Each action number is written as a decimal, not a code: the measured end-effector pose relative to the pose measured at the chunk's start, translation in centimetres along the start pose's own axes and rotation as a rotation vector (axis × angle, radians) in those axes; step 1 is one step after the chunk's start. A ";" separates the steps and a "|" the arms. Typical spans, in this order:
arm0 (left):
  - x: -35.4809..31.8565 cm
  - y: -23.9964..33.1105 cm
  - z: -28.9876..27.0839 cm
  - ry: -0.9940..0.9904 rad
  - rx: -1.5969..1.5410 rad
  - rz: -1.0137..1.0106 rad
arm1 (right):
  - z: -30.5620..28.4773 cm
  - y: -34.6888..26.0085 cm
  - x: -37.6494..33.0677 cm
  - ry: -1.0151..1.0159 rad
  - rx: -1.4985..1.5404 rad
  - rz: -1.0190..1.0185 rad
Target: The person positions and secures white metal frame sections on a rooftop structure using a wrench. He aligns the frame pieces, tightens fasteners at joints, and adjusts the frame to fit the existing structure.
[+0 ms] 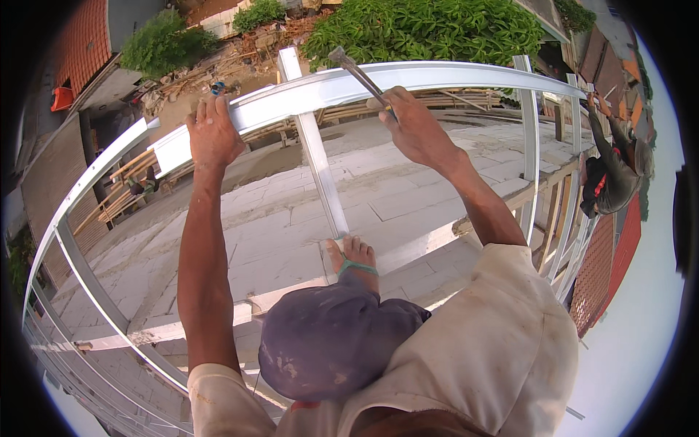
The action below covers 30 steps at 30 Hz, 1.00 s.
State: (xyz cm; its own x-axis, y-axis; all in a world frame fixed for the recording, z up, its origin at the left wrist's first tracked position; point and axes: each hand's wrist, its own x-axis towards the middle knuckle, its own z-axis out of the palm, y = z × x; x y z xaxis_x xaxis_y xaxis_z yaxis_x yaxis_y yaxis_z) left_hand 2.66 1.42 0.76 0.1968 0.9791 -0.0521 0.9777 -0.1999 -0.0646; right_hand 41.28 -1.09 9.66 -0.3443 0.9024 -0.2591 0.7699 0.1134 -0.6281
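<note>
A long silvery metal channel (320,91) runs across in front of me, curved by the lens. My left hand (215,135) grips it near its left end, fingers hooked over the upper edge. In my right hand (415,127) is a hammer (360,76), its head up and to the left, above the channel's far edge. The fist around its handle is beside the channel; whether it touches the metal I cannot tell. A metal strut (320,171) passes under the channel and reaches down toward my foot (355,258), which has a green strap across it.
To the right, a person (619,167) reaches to the channel's far end. More metal struts (528,131) stand on that side, and a curved metal frame (69,197) is on the left. Far below lies a pale block surface (277,240), with trees (429,33) beyond.
</note>
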 end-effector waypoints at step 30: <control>2.1 8.9 -5.0 -0.072 0.153 0.088 | 13.8 10.7 -35.9 0.143 -0.143 0.560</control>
State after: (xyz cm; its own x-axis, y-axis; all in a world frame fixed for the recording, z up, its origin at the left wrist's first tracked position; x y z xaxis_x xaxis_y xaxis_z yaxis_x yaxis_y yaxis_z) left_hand 12.09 1.86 5.11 0.2701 0.9533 -0.1350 0.9332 -0.2937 -0.2072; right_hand 54.46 -37.97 2.09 0.2035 0.8869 -0.4147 0.8813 -0.3504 -0.3170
